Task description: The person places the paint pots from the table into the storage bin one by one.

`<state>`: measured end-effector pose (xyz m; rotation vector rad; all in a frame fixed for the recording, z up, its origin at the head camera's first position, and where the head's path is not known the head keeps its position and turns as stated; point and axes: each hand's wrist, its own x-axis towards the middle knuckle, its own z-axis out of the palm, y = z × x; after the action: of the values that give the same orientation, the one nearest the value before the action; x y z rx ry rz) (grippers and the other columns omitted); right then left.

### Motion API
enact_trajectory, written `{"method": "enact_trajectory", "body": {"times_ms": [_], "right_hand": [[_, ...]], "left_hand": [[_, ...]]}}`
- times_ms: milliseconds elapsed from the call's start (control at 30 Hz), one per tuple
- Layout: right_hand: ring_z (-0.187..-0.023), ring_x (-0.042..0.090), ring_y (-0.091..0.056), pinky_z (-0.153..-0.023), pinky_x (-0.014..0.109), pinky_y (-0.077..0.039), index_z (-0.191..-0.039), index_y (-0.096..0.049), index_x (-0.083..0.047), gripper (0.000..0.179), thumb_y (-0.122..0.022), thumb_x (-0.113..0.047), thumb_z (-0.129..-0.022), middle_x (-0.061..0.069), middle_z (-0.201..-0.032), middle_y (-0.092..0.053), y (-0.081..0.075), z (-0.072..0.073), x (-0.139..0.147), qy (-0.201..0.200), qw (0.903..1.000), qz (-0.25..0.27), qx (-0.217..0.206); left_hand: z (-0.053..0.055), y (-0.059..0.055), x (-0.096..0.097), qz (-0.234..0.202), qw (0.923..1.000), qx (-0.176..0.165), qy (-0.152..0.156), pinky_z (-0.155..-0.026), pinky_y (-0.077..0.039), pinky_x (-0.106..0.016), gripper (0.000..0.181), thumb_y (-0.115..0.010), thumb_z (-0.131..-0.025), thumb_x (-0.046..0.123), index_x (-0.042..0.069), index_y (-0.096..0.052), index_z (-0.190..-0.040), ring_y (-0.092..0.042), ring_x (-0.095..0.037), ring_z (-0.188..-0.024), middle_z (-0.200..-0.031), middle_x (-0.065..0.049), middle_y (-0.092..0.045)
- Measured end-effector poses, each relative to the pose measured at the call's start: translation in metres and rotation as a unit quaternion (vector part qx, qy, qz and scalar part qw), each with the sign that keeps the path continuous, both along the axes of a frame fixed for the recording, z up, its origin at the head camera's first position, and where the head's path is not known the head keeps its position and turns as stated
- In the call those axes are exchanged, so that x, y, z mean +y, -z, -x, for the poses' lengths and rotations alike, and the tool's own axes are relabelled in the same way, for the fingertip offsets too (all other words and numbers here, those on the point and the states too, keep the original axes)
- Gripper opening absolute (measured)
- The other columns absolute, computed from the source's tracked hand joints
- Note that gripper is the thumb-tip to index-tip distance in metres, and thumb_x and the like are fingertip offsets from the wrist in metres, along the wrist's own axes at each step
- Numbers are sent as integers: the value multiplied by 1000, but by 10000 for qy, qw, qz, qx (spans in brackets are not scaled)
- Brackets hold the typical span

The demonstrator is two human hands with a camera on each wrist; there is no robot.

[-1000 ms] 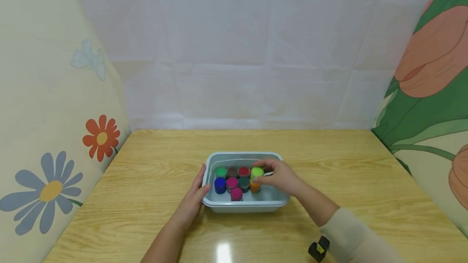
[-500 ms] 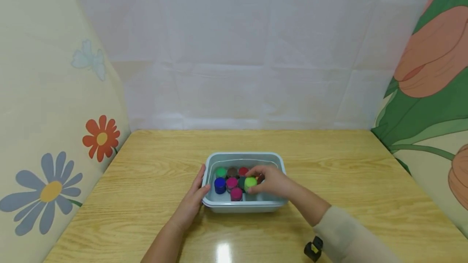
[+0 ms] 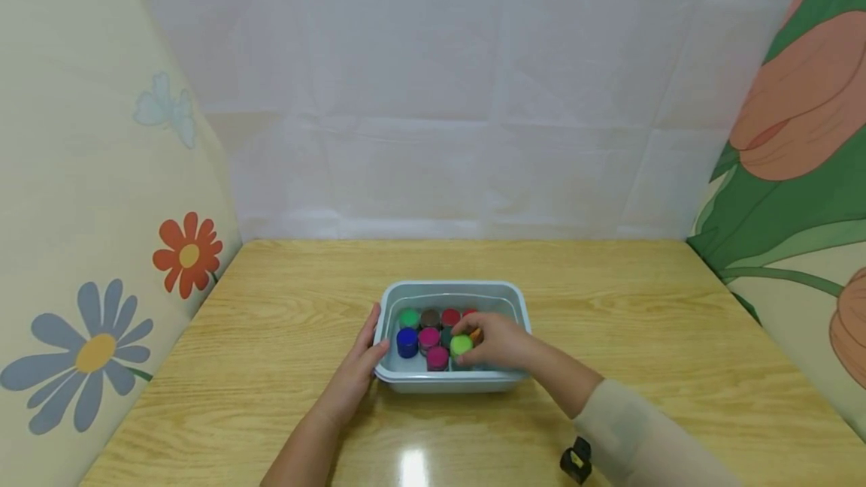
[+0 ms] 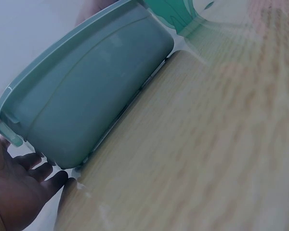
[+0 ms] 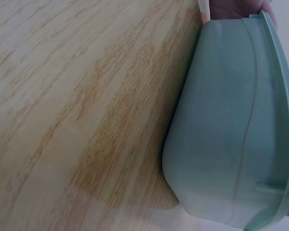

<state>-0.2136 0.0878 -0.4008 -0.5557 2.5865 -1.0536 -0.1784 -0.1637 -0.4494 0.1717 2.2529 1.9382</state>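
A pale blue-green plastic bin point(image 3: 446, 379) stands on the wooden table in the head view, with small paint pots in coloured lids inside. My left hand point(image 3: 355, 367) grips its left end, thumb over the rim and fingers along the outside. In the left wrist view those fingers point(image 4: 41, 174) curl against the bin's end. My right hand point(image 3: 502, 341) reaches over the right side and pinches a lime green paint pot point(image 3: 461, 344) between thumb and fingers, low in the front row. Beside it sits a magenta pot point(image 3: 437, 358). An orange pot point(image 3: 476, 336) is partly hidden by my right hand.
Blue point(image 3: 407, 343), green point(image 3: 409, 319), brown point(image 3: 430, 319) and red pots point(image 3: 450, 318) fill the left and back of the cluster. A small black object point(image 3: 576, 461) is by the right sleeve point(image 3: 629, 427). Beyond the wooden tabletop point(image 3: 304, 269) hangs a white sheet point(image 3: 433, 134).
My right hand has carried the lime green pot left and toward the front of the bin, lowering it beside the magenta one. The left hand has stayed on the bin.
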Motion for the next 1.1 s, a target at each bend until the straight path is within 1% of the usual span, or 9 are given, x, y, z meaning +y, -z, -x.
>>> {"method": "enact_trajectory", "body": {"times_ms": [233, 467, 700, 800, 967, 1100], "right_hand": [[-96, 15, -58, -92, 40, -50, -107, -69, -11, 35, -83, -16, -76, 2, -108, -68, 2, 2, -3, 53, 9997, -219, -20], [-96, 16, -57, -93, 41, -50, -106, -70, -10, 35, -84, -17, -75, 2, -106, -67, 3, 3, -4, 12, 9994, -358, -8], [-105, 20, -57, -100, 44, -48, -107, -70, -10, 36, -84, -17, -75, 4, -111, -65, 3, 3, -4, -85, 9986, -507, 108], [-106, 21, -56, -100, 45, -47, -109, -70, -11, 37, -84, -18, -76, 5, -114, -64, 3, 2, -4, -40, 9989, -477, 27], [-108, 23, -58, -98, 46, -49, -111, -69, -12, 33, -80, -20, -80, 8, -118, -62, 1, 1, -2, 100, 9996, -232, -129], [-98, 22, -61, -83, 40, -54, -112, -68, -10, 30, -75, -20, -85, 10, -116, -63, -4, 1, 4, 141, 9998, 147, -28]], "left_hand": [[0, 0, 1, 2, 10000, -1, 7, -121, 1, -60, 65, -40, -103, 26, 22, -8, -159, 8, -35, -153, -167, -7, 3], [1, 0, 1, 11, 10000, 19, 33, -121, 1, -60, 65, -40, -103, 26, 22, -7, -159, 8, -35, -153, -167, -6, 3], [2, 1, 2, -145, 9999, 41, 10, -121, -1, -59, 64, -39, -103, 24, 21, -8, -159, 7, -34, -153, -167, -7, 2], [1, 2, 2, -166, 9999, 33, 10, -121, -1, -59, 64, -39, -103, 24, 21, -8, -159, 7, -34, -153, -167, -8, 2], [1, 2, 1, -162, 9999, 16, 19, -121, -1, -60, 64, -39, -103, 24, 21, -8, -159, 7, -35, -153, -167, -8, 3], [0, 2, 1, -135, 9999, 17, 19, -121, -1, -60, 63, -38, -104, 26, 22, -7, -159, 8, -35, -153, -167, -7, 3]]}}
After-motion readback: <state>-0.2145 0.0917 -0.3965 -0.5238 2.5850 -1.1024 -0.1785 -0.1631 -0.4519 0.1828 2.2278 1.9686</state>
